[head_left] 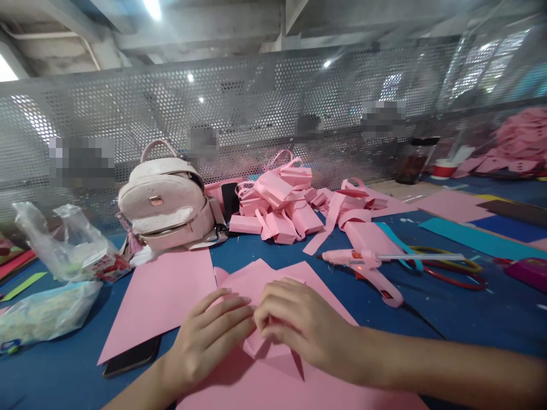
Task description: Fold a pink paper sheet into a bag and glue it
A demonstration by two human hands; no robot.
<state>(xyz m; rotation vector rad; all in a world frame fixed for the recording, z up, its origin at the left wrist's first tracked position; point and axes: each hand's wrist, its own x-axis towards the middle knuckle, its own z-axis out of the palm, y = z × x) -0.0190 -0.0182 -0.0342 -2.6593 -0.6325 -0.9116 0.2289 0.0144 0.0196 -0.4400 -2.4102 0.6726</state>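
In front of me, a folded piece of pink paper [280, 364] rests on larger pink sheets [239, 393]. My left hand [211, 336] lies over its left side with the fingers stretched out. The curled fingers of my right hand [301, 322] grip the folded paper from the right, close to the left fingertips. Both hands hide part of the folds. To the right of my hands lies a pink glue gun [359, 259] with a clear glue stick in its back.
A pile of pink paper bags [282, 199] stands behind my hands, next to a pale backpack [166, 199]. Scissors [455, 279] and coloured paper strips [474, 233] lie right. Plastic bags [51, 310] sit left, and a phone [134, 356] pokes from under a pink sheet [166, 296].
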